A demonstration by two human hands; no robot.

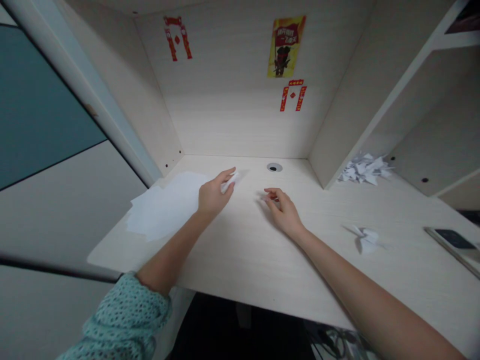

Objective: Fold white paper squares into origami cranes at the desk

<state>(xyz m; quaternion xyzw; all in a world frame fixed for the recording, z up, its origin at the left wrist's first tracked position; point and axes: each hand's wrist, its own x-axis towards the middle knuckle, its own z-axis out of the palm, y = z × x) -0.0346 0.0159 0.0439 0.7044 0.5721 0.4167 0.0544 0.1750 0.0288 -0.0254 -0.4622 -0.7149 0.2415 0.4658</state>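
Centre of frame: the left hand [210, 198] clamps thumb and fingers on a small folded paper [229, 182], just right of the stack of white sheets [165, 207]. The right hand [284, 211] rests on the desk [243, 255], fingers loosely extended, gripping nothing; a paper crane [365, 239] lies further right.

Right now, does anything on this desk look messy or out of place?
Nothing spilled or damaged. The loose sheets beside the left hand are fanned unevenly at the desk edge, and one folded paper figure lies alone, apart from the heap of folded papers. The left hand pinches a small folded paper.
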